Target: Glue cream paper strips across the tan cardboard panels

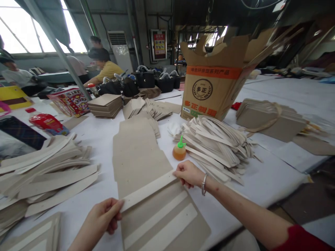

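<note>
While my left hand, with fingers closed, pinches one end of the pale strip over the grey board near the surface's front edge, my right hand likewise pinches the other end, so I should keep it straight and evenly tight.

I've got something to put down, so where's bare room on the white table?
A bare patch of white table lies between the left strip pile and long cardboard. More shows beyond the right cardboard stack. It's crowded around the green-capped bottle and right strip pile.
</note>
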Tool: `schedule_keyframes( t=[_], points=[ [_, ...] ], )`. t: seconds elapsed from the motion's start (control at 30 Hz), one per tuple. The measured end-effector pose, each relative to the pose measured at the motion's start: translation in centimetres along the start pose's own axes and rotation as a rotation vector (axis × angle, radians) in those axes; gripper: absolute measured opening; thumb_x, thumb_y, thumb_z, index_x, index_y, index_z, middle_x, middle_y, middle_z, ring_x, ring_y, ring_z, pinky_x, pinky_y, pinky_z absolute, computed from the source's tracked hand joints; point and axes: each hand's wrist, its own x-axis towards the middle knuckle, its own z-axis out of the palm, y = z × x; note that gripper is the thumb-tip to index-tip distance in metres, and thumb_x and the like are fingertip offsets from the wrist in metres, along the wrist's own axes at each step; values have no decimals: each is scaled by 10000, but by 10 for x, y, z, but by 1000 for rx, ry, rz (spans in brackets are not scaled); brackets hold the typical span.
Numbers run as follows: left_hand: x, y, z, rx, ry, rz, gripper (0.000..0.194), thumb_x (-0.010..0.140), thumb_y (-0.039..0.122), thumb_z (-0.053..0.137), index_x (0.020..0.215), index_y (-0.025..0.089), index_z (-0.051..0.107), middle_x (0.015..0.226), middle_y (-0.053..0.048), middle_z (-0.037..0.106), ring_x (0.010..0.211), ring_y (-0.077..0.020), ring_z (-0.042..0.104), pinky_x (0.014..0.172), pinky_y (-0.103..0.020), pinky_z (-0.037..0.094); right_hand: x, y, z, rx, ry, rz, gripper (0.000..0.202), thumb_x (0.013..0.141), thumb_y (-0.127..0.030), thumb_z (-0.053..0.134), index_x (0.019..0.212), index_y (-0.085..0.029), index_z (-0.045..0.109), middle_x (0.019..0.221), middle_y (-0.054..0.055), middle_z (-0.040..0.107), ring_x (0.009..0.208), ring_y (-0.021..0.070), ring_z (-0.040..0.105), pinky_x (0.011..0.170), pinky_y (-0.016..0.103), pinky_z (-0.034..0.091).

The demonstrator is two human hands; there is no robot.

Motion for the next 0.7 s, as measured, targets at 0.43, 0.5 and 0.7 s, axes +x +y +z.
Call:
schedule_keyframes(
  t=[0.43,0.5,0.7],
  points=[
    [-6,-20,11,15,48,-26,557,567,762,540,546,210,477,364,46,475,321,-86,397,360,-203,309,-10,7,1,-128,-29,5,139,714,-220,527,591,-192,470,432,-60,541,273,59,428,248,137,275],
    [-5,-25,14,18,46,-12,557,589,763,520,537,211,470,350,53,455,322,-85,389,366,-200,305,-9,10,3,-159,-3,-8,138,718,-224,519,590,-191,480,434,-55,538,281,64,437,257,141,277],
    [2,-34,16,46,50,6,543,619,742,519,534,208,471,349,43,476,323,-84,379,370,-200,275,-9,13,8,-242,53,-26,147,731,-232,515,592,-187,500,439,-47,530,306,78,463,300,156,300]
  ],
)
